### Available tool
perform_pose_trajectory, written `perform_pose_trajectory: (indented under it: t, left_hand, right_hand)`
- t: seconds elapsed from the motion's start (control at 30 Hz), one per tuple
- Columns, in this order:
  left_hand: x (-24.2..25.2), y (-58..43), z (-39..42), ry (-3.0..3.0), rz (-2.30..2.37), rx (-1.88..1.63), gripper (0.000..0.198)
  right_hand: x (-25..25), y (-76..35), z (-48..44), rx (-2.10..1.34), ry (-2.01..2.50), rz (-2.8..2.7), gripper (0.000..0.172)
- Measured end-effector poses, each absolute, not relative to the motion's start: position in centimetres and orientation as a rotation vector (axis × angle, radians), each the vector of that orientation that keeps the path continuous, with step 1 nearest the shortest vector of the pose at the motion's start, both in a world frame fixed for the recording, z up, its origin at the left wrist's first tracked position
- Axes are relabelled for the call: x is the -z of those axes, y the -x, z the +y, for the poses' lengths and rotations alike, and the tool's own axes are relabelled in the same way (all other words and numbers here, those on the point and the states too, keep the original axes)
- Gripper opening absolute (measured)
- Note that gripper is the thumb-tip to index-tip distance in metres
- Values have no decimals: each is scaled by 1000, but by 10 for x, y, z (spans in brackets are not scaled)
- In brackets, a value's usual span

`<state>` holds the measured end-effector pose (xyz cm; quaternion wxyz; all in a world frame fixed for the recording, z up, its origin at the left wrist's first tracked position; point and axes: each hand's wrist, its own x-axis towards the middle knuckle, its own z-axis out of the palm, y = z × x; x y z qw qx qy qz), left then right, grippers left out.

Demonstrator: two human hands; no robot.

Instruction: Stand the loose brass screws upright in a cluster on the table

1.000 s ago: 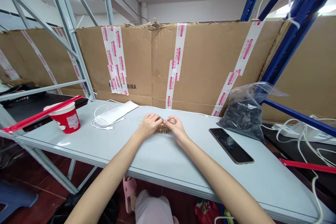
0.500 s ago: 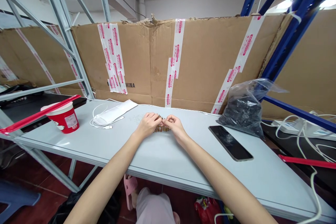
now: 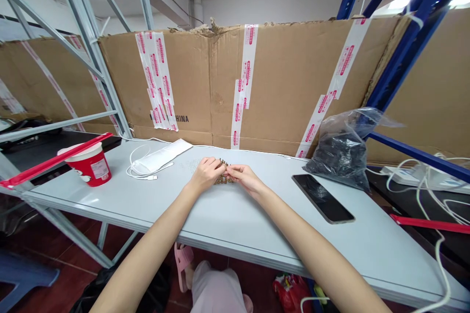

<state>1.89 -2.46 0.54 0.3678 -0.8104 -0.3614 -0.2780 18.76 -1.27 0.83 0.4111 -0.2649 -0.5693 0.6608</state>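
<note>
Head view: left hand point(image 3: 207, 174) and right hand point(image 3: 244, 179) both pinched closed on brown beadwork point(image 3: 223, 180), left of phone point(image 3: 323, 199); individual finger hold too small to tell

your small brown beads point(image 3: 224, 180) are too small to read; the tabletop point(image 3: 154, 200) looks smooth, the phone point(image 3: 323, 199) glossy glass, the bag point(image 3: 341, 156) shiny clear plastic, the carton point(image 3: 286, 83) rough corrugated cardboard.
</note>
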Motion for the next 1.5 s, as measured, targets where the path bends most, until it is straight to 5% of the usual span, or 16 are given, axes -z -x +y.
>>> perform_pose_trajectory:
  t: [0.9,1.3,1.5]
  left_hand:
    - [1,-22,-19,2134,-1061,800,31]
    - [-8,2,-13,1942,-1387,1243,31]
    - [-1,34,-4,1957,-1716,1016,27]
  right_hand:
    - [-14,-181,-18,-1375,802,-1410,25]
    - [-12,-185,-22,-878,805,-1683,12]
    - [-11,-182,-26,-936,763,-1758,24]
